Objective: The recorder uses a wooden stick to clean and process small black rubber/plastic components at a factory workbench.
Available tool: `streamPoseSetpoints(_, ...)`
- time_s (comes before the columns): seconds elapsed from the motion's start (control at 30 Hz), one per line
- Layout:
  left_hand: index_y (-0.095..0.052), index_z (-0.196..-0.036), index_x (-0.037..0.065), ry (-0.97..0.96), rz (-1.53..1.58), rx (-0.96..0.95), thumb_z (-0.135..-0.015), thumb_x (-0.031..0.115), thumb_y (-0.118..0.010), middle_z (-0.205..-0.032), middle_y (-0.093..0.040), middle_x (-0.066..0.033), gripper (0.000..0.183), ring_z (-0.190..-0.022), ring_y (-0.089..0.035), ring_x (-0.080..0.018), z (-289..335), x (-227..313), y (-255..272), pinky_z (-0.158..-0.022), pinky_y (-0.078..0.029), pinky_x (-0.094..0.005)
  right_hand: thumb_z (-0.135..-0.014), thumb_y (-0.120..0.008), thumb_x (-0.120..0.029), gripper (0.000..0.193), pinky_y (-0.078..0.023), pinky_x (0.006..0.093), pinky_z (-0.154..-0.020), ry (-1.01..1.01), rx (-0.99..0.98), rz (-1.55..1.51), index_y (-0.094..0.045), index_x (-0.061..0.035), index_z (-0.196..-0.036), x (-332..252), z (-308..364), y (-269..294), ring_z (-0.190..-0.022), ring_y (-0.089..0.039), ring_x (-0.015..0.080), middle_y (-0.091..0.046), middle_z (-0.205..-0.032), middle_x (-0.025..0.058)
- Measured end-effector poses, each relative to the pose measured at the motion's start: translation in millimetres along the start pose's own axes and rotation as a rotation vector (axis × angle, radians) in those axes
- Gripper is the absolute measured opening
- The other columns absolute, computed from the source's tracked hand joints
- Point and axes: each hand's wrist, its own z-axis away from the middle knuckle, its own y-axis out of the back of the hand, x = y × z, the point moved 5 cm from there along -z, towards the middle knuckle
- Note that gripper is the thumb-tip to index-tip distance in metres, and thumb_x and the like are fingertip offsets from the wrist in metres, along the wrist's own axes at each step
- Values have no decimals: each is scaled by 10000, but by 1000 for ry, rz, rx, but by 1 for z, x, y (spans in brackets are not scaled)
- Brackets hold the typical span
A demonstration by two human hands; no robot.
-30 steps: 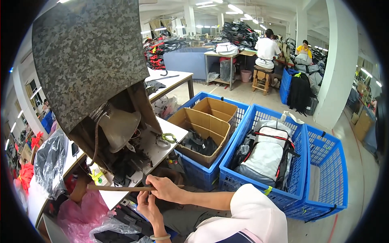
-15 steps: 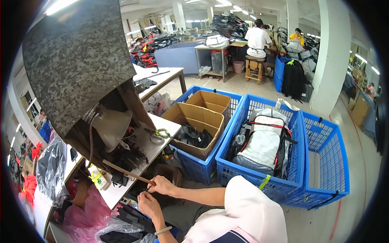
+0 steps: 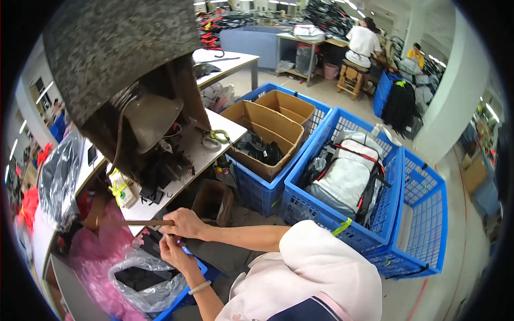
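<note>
Two bare hands meet near the lower edge: the right hand (image 3: 184, 223) has its fingers closed on the right end of one thin flat brown strip (image 3: 134, 222), which reaches leftward over one crumpled pink plastic bag (image 3: 96, 246); the left hand (image 3: 175, 251), just below, has bent fingers, and I cannot tell whether they grip anything. Beyond stand one white tabletop (image 3: 230, 127) and three large blue plastic crates (image 3: 316, 216), holding among them two brown cardboard boxes (image 3: 273, 127) and one grey-and-white backpack (image 3: 342, 167). Farthest, two people (image 3: 364, 41) work, one on a wooden stool (image 3: 350, 79)
</note>
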Motion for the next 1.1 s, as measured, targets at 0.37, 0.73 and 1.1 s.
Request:
streamPoseSetpoints(0.37, -568, -957, 10, -13, 250, 250, -927, 103, -529, -860, -606, -36, 106, -722, -541, -84, -22, 2, 19, -615, -422, -208, -673, -615, 37, 244, -499, 359, -626, 347, 18, 8, -621, 20, -916, -33, -8, -23, -734, -608, 316, -590, -869, 133)
streamPoseSetpoints(0.73, -547, -1082, -47, 493, 1077, -226, -883, 134, -539, -1038, -591, -123, 269, -966, -532, -219, -54, -12, 23, -897, -399, -339, -759, -593, 53, 255, -454, 211, -559, -285, -140, -927, -519, -26, -991, -12, -26, -46, -671, -577, 87, -608, -853, 50)
streamPoseSetpoints(1.1, -523, -836, 72, 138, 609, 72, -946, 196, -525, -634, -464, 7, 165, -536, -419, -66, -38, 48, 27, -480, -361, -206, -715, -596, 1, 247, -409, 200, -582, -33, -202, -480, -659, 28, -952, -44, -39, -55, -605, -497, 48, -576, -647, 6)
